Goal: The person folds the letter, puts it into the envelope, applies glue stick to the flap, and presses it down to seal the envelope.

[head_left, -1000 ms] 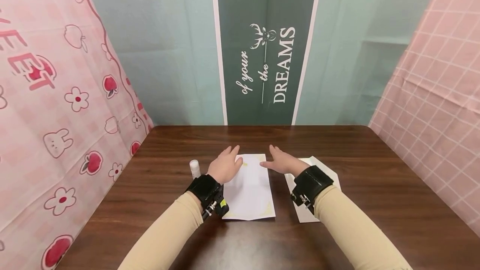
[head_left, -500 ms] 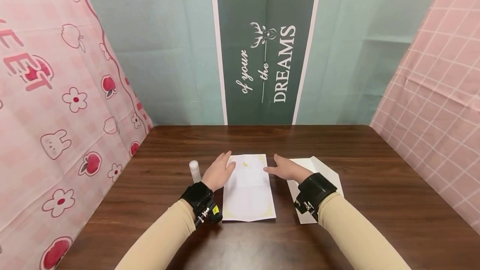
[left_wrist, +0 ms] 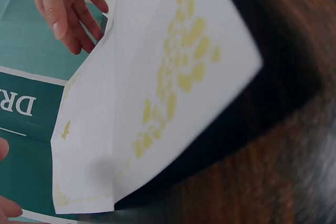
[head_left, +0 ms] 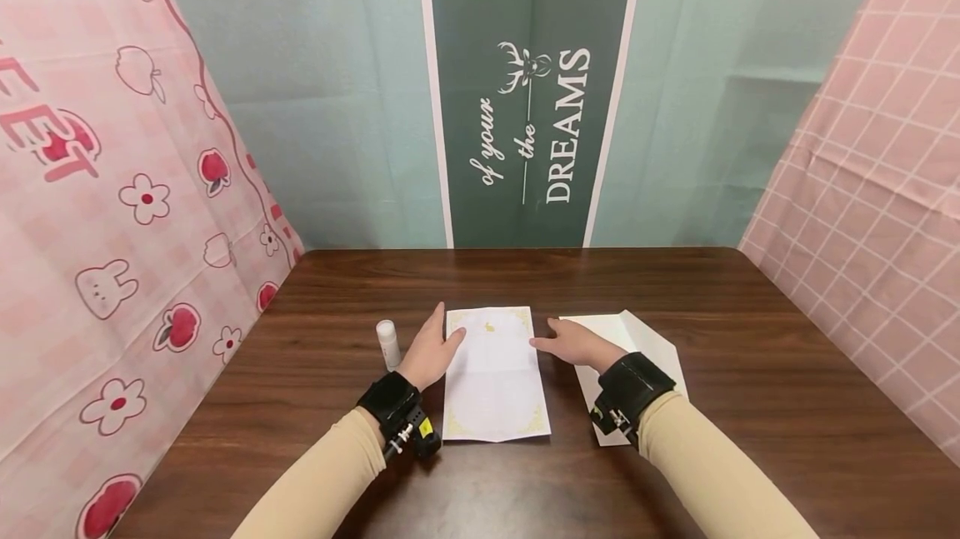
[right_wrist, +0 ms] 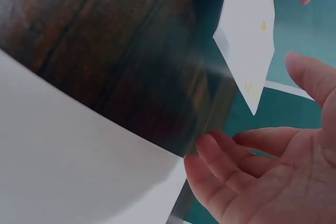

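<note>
Both hands, drawn back off letter sheet [head_left: 495, 372], now flanking it, each grip released

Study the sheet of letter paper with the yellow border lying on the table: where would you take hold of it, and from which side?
Probably at a long side edge, pinched from the side. The letter paper lies flat on the table, so only edges offer purchase. The left hand touches its left edge and the right hand reaches its right edge; the near short edge is free too.
</note>
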`<move>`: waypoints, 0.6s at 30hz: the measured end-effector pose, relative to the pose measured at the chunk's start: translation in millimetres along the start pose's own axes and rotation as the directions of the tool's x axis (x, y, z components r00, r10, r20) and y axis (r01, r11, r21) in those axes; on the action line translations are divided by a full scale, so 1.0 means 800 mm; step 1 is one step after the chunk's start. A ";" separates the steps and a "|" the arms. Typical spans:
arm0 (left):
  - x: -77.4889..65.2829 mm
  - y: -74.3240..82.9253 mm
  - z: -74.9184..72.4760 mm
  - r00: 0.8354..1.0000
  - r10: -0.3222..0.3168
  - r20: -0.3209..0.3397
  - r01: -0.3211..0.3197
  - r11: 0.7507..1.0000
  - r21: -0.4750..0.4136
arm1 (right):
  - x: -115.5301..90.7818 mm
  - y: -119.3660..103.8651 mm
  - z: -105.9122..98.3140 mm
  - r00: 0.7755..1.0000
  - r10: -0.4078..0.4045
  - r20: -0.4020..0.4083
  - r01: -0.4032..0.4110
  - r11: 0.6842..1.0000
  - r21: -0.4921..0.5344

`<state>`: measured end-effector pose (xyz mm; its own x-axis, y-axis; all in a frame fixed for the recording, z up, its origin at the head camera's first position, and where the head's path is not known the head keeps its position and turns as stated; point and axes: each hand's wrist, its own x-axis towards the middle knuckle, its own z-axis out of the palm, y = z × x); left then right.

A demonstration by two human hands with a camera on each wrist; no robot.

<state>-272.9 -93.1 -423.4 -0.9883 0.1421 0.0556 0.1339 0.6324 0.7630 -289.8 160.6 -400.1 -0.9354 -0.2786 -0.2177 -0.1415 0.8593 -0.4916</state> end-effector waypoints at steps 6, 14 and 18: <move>0.000 -0.007 0.004 0.996 -0.088 -0.012 0.085 0.987 -0.136 | 0.001 0.004 0.008 1.000 0.000 0.016 0.000 1.000 0.009; -0.001 -0.011 0.007 0.989 -0.149 0.007 0.147 0.966 -0.215 | 0.002 0.002 0.011 1.000 0.018 0.015 -0.019 0.999 0.038; 0.002 -0.012 0.008 0.986 -0.167 0.024 0.167 0.952 -0.255 | 0.002 0.003 0.012 1.000 0.002 0.011 -0.003 0.999 0.046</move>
<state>-275.0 -94.0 -434.3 -0.9947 0.0530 -0.0876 -0.0563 0.4315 0.9004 -288.9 158.0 -409.8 -0.9321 -0.2813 -0.2280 -0.1237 0.8392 -0.5296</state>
